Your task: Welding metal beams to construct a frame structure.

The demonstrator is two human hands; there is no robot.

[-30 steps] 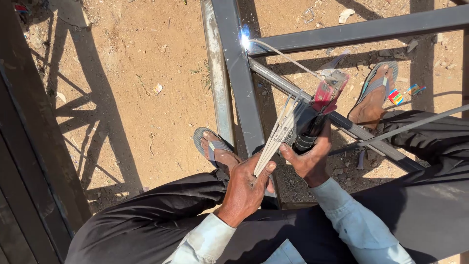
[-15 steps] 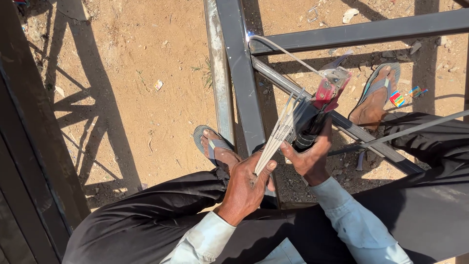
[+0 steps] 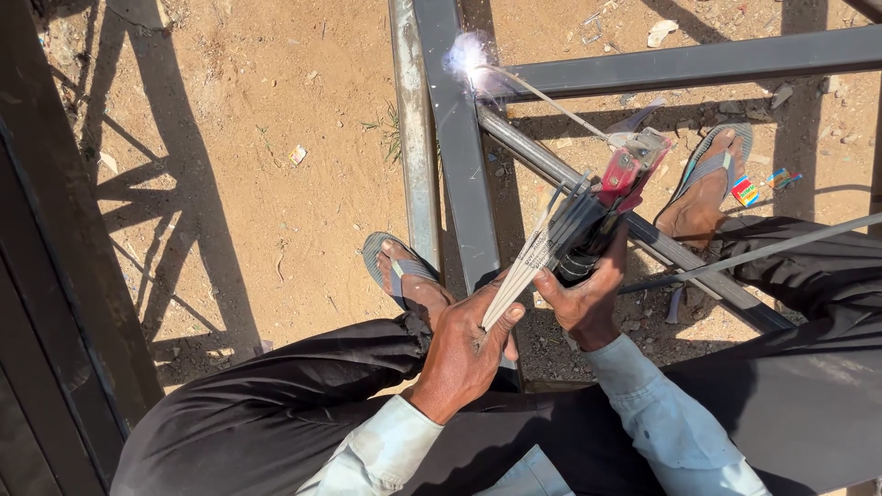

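There is no box, cup or bag here, so nothing sits inside anything. The left hand [image 3: 464,344] has its fingers closed around a bunch of thin grey welding rods [image 3: 542,248] that fan out up and to the right. The right hand [image 3: 588,298] sits just beside it, with its fingers wrapped tight around the black handle of a welding holder [image 3: 602,207] that has a red clamp at the top. One long thin rod [image 3: 551,96] runs from the clamp up and left to the dark metal frame [image 3: 455,147], where a bright white spark [image 3: 467,55] glows at the joint. The frame bars are smooth, flat and straight, and they lie on dry, rough brown dirt [image 3: 248,184]. Each foot wears a grey sandal [image 3: 395,266]. Half a second ago there was no spark at the joint; now it shines. The hands have stayed in the same spot.
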